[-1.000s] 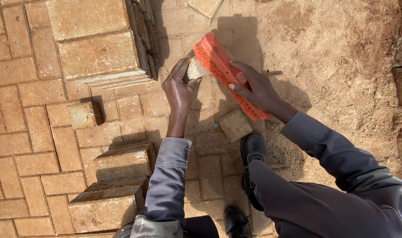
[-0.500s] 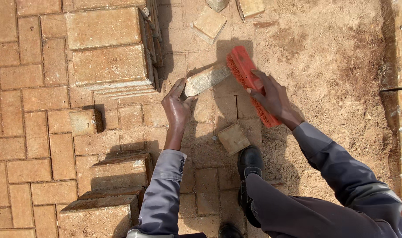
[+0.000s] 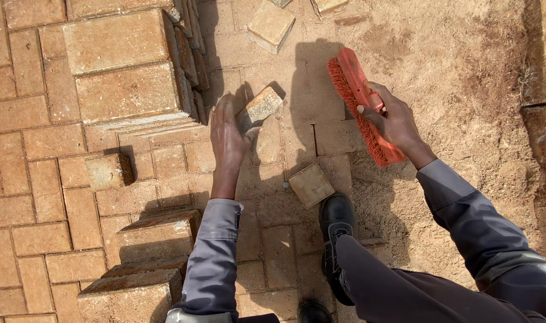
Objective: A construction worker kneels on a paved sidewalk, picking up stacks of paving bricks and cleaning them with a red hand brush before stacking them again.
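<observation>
Over the half-laid brick paving (image 3: 40,197), left hand (image 3: 228,140) pinching a cut paver (image 3: 260,107), right hand (image 3: 392,122) gripping a red brush (image 3: 360,101); sand bed (image 3: 452,72) yet uncovered.

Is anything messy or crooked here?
Yes. A loose paver lies crooked on the laid bricks by the black shoe, and another sits askew farther off. Sand covers the ground on the right. The left hand holds a small block; the right hand a red brush.
</observation>
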